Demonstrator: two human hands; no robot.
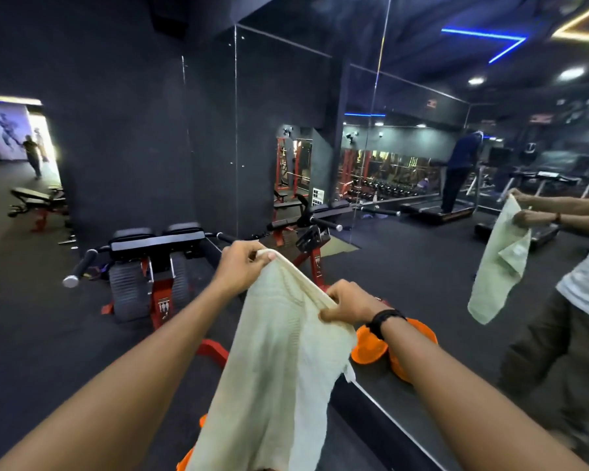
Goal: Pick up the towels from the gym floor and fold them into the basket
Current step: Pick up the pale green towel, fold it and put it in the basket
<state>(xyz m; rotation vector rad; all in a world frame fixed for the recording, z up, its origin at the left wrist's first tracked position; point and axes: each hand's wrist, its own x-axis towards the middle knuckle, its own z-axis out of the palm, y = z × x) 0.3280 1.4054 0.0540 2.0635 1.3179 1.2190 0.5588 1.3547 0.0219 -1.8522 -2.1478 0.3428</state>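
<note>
Holding item: one cream towel point(279, 362), lifted clear of the gym floor point(48, 351) and hanging at centre frame, its top edge stretched between both hands. Left hand point(242, 263), at 11 o'clock of the towel, pinches one upper corner with fingers curled over the hem; right hand point(346, 302), at 1 o'clock, grips the other end of that edge, a dark wristband point(386, 321) on its wrist. Step in hand, as judged: the towel is picked up and spread for its first fold; folding proper not yet begun. Next move calls for bringing the two corners together so the cloth halves evenly, then lowering it into the orange basket point(371, 345), which sits at 3 o'clock of the towel and shows again at 7 o'clock beneath it, possibly one basket seen partly in the mirror point(422, 232). Writing: a small white pictogram label on the red machine point(160, 266) at 9 o'clock, figures only; red signage high at 2 o'clock, too blurred to read. No brand legible.
</note>
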